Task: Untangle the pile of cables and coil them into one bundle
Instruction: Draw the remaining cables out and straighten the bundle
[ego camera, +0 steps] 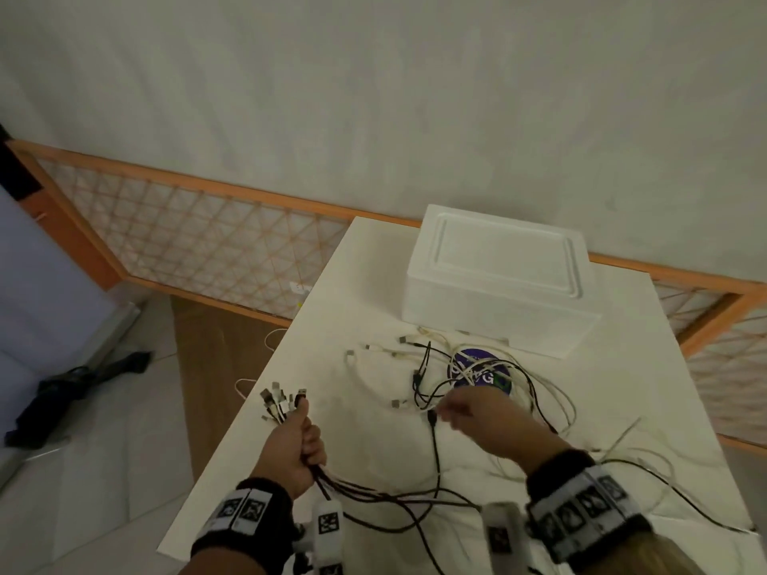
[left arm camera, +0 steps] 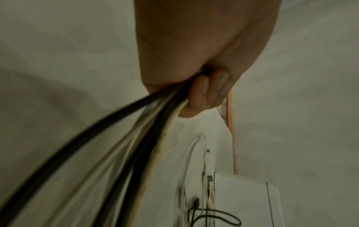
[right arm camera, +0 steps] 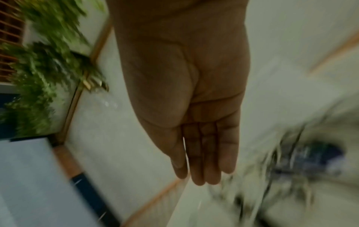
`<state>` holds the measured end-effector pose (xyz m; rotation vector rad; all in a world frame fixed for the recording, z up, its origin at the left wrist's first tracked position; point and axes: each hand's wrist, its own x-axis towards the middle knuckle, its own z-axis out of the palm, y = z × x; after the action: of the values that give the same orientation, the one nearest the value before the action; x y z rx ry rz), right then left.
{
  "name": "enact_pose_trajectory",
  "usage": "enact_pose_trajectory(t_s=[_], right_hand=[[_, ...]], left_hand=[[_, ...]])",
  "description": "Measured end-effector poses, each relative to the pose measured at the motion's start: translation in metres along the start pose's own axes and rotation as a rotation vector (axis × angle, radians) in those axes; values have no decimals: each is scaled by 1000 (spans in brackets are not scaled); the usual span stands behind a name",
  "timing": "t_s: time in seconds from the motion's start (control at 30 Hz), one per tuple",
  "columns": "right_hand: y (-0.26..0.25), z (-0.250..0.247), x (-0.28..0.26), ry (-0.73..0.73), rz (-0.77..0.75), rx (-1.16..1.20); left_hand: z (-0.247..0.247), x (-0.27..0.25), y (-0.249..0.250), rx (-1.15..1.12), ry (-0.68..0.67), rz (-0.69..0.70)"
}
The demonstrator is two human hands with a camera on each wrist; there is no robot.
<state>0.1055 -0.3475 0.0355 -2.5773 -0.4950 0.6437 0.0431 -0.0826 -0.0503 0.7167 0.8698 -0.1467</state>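
My left hand [ego camera: 299, 441] grips a bunch of black and white cables [ego camera: 286, 402], their plug ends fanned out above the fist near the table's left edge. In the left wrist view the curled fingers [left arm camera: 205, 92] clamp the cable strands [left arm camera: 139, 145] trailing down. A loose tangle of white and black cables [ego camera: 469, 379] lies mid-table over a round blue sticker [ego camera: 481, 369]. My right hand [ego camera: 460, 408] hovers over that tangle's near side; in the right wrist view its fingers [right arm camera: 200, 161] are straight, together and hold nothing. More cable runs [ego camera: 415, 495] cross the table's near part.
A white foam box [ego camera: 498, 280] stands at the back of the white table [ego camera: 365, 284]. An orange-framed lattice fence [ego camera: 186, 230] runs behind it. A dark object [ego camera: 74, 392] lies on the tiled floor at left, and a cable loop [ego camera: 249, 388] hangs off the table's left edge.
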Motion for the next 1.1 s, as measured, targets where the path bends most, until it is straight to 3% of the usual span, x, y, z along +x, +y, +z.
enact_pose_trajectory(t_s=[0.07,0.17,0.33,0.43,0.63,0.73,0.83,0.93,1.0,1.07,1.1], right_hand=[[-19,39,36,-121,-66,-50],[-14,69,72,-55,-15,-223],[-9,76,92,-47,31,-421],[-9,69,96,2,26,-288],[-46,26,83,260,-61,355],[-67,8,65,308,-118,493],[-78,4,53,379,-112,686],[-77,13,46,469,-73,693],[-72,21,43,418,-18,747],[-65,30,40,241,19,758],[-60,34,38,160,18,645]], left_hand=[[4,1,-3,28,-7,1],[8,1,-5,87,-24,5],[11,-1,-3,160,-53,22],[16,-3,-1,195,-56,67],[49,-11,-1,242,-218,154],[75,-17,-7,289,-282,226],[96,-21,-11,275,-250,311],[103,-21,-12,280,-235,392],[102,-19,-10,327,-215,431],[101,-21,-6,411,-196,473],[101,-25,-3,441,-190,491]])
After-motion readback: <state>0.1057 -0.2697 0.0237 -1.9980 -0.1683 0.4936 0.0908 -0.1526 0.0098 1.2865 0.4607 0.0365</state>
